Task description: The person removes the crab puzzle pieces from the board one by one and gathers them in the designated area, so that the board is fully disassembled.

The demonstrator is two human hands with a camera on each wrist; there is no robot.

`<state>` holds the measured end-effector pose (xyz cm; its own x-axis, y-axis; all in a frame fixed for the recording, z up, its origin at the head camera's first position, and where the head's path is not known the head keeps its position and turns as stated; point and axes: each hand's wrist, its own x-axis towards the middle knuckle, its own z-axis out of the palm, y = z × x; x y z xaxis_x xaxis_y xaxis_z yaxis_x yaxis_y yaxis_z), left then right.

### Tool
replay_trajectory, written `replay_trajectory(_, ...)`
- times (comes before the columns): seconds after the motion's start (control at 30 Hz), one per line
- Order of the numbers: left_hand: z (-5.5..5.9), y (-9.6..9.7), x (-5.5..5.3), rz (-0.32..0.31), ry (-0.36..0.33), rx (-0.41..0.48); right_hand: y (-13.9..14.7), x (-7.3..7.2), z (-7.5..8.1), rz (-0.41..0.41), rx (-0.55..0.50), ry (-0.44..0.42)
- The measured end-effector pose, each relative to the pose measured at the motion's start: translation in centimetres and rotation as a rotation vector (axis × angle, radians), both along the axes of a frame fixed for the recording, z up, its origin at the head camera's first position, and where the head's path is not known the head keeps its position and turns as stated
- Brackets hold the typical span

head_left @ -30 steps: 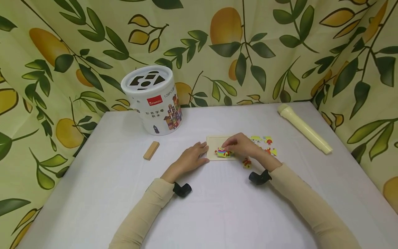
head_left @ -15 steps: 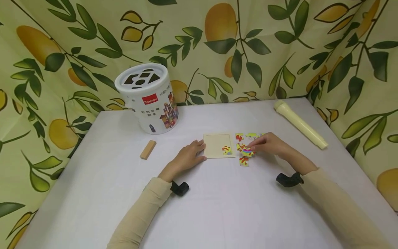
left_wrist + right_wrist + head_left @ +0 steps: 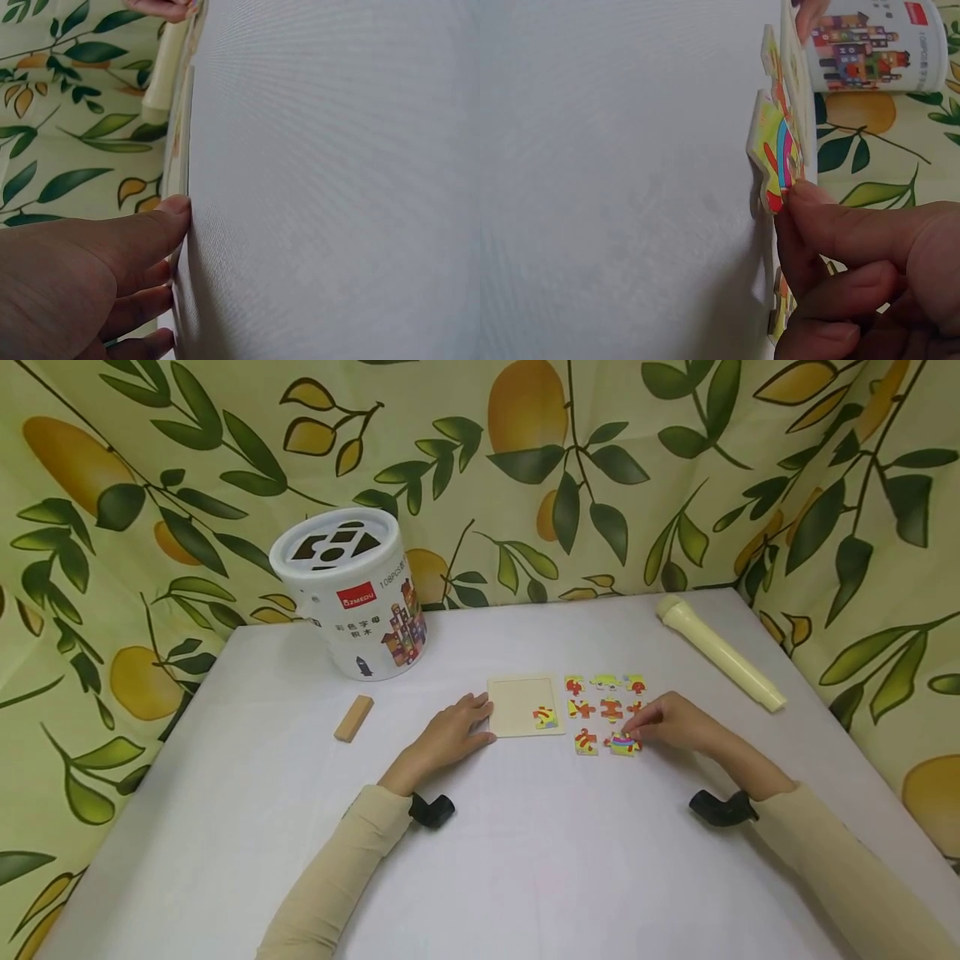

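Note:
My right hand (image 3: pixel 669 720) pinches a puzzle piece (image 3: pixel 775 150) with a rainbow stripe between thumb and forefinger. In the right wrist view the piece is tilted, close over the white cloth. It is at the front of rows of loose yellow and red puzzle pieces (image 3: pixel 611 709), right of the square wooden puzzle tray (image 3: pixel 517 708). One corner piece (image 3: pixel 545 717) lies in the tray's front right corner. My left hand (image 3: pixel 448 732) rests at the tray's left edge, thumb and fingers (image 3: pixel 176 206) extended and touching its side.
A white block bucket (image 3: pixel 348 602) with shaped holes in its lid stands at the back left. A small wooden block (image 3: pixel 354 718) lies in front of it. At the back right lies a cream microphone-shaped stick (image 3: pixel 720 652). A fruit-patterned curtain hangs behind the table.
My right hand has carried the rainbow piece from over the tray to the right, down to the front row of loose pieces. The left hand has stayed at the tray; the head view shifted slightly.

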<state>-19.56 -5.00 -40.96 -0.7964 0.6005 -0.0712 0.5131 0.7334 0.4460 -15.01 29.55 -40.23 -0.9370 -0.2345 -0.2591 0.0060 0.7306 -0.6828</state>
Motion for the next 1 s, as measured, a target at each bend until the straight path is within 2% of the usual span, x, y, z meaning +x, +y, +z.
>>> replay_trajectory(0.13, 0.3, -0.1, -0.2, 0.002, 0.017, -0.001, -0.3, -0.2, 0.2, -0.002, 0.041, 0.047)
replay_trajectory(0.27, 0.6, -0.1, -0.3, 0.011, -0.001, -0.007, -0.4, -0.3, 0.5, -0.025, 0.08, 0.082)
replay_trajectory(0.43, 0.8, -0.2, -0.3, 0.022, 0.001, -0.007, -1.8, -1.3, 1.5, -0.028, 0.055, 0.137)
replay_trajectory(0.53, 0.7, -0.3, -0.4, 0.023, 0.008, -0.002, -3.8, -2.7, 2.0, 0.036, 0.015, 0.165)
replay_trajectory(0.63, 0.5, -0.3, -0.3, 0.018, 0.003, 0.001, -6.2, -4.2, 1.9, 0.156, -0.003, 0.207)
replay_trajectory(0.73, 0.3, -0.2, 0.0, 0.015, -0.009, 0.001, -8.3, -5.1, 1.5, 0.227, 0.022, 0.205)
replay_trajectory(0.9, 0.0, 0.2, 0.4, 0.002, -0.02, 0.0, -10.0, -5.3, 0.6, 0.225, 0.113, 0.139)
replay_trajectory(1.0, 0.0, 0.3, 0.5, -0.002, -0.018, -0.008, -10.2, -5.3, 0.4, 0.222, 0.133, 0.143)
